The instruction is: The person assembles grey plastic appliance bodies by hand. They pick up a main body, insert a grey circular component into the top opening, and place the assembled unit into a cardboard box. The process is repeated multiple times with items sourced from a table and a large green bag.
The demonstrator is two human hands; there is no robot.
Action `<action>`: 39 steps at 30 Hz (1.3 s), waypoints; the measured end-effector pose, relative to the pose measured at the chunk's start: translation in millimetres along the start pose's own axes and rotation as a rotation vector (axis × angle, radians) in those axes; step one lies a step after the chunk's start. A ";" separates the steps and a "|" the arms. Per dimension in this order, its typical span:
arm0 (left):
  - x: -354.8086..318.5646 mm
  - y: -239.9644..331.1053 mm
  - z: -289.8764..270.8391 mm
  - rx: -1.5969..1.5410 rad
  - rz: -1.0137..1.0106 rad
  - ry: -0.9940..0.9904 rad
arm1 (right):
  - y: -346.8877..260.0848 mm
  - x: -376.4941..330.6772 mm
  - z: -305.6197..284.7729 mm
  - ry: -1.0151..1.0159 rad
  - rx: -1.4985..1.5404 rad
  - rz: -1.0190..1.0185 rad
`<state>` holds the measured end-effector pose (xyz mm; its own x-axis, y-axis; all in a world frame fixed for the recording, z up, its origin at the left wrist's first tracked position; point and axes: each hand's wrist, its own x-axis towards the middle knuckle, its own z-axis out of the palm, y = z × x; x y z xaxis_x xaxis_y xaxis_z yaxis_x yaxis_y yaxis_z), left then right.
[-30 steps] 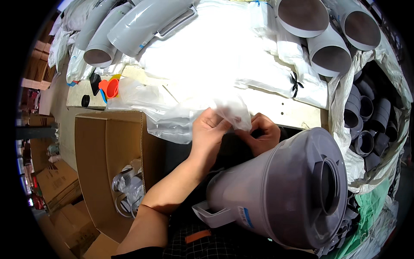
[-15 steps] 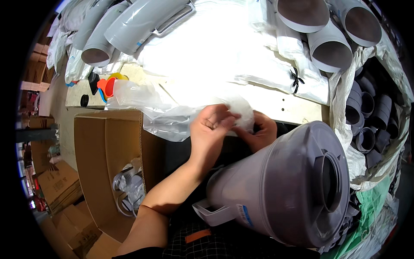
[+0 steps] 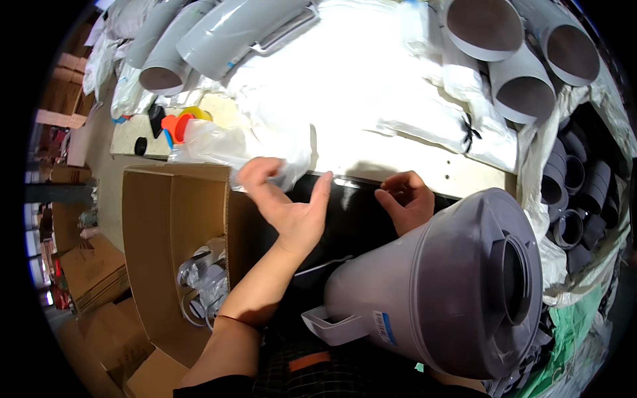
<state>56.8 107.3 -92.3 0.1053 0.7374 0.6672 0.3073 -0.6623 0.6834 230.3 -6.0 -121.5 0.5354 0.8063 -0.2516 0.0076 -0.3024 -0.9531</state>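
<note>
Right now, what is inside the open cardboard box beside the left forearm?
Inside the cardboard box, greyish items in clear plastic show, with a pale curved loop. The box's right wall hides the rest, so their full count cannot be told.

From my side, I see a place which seems a workshop or packing room: similar grey plastic vessels (image 3: pixel 232 40) lie on the table (image 3: pixel 424 159) with clear plastic film (image 3: pixel 215 138), cardboard cartons (image 3: pixel 93 268) are stacked behind, and a big sack (image 3: pixel 529 169) holds many dark plastic parts (image 3: pixel 592 184).
</note>
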 end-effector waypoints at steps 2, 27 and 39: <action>13.7 -17.9 -13.8 0.203 -0.063 0.148 | 1.8 -2.6 6.6 -0.143 0.122 -0.039; -20.4 19.4 32.7 0.044 0.031 -0.950 | -6.6 29.4 -11.5 0.055 0.419 -0.344; 31.5 62.7 5.0 -0.848 -0.848 -0.368 | -49.4 -20.4 -34.4 0.158 -0.382 -0.596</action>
<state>84.1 89.6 -30.0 0.4719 0.8755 -0.1038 -0.2822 0.2615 0.9230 248.0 -25.0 -63.5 0.4634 0.8154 0.3470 0.6154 -0.0144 -0.7881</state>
